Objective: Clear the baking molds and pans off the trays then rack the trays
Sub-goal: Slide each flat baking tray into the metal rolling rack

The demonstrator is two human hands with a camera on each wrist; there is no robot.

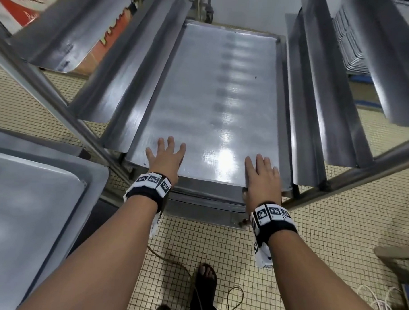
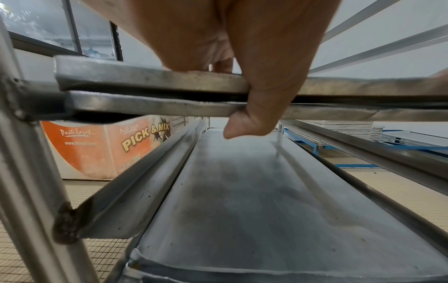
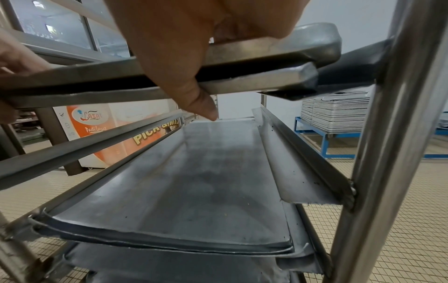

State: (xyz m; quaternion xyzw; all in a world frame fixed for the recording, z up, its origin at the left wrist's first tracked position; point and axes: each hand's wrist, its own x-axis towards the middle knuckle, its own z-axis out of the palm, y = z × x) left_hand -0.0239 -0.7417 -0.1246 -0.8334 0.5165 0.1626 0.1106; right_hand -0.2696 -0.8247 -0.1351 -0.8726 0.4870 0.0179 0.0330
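A bare metal tray (image 1: 212, 97) lies on the rails of the steel rack (image 1: 316, 100). My left hand (image 1: 165, 157) lies on its near left edge and my right hand (image 1: 261, 173) on its near right edge, fingers straight and spread on top. In the left wrist view my left hand (image 2: 218, 38) covers the tray's front rim (image 2: 145, 78), the thumb (image 2: 249, 122) hanging down past a second rim just beneath. The right wrist view shows my right hand (image 3: 194, 38) the same way on the rim (image 3: 266, 49). Another tray (image 3: 206, 181) sits one level lower.
A further tray (image 1: 34, 207) lies on a surface at the lower left. Rack posts (image 1: 61, 98) flank the opening. Stacked trays (image 3: 339, 113) rest on a blue stand at the right. An orange printed cabinet (image 2: 97, 149) stands behind the rack. Cables (image 1: 231, 295) trail on the tiled floor by my foot (image 1: 206, 277).
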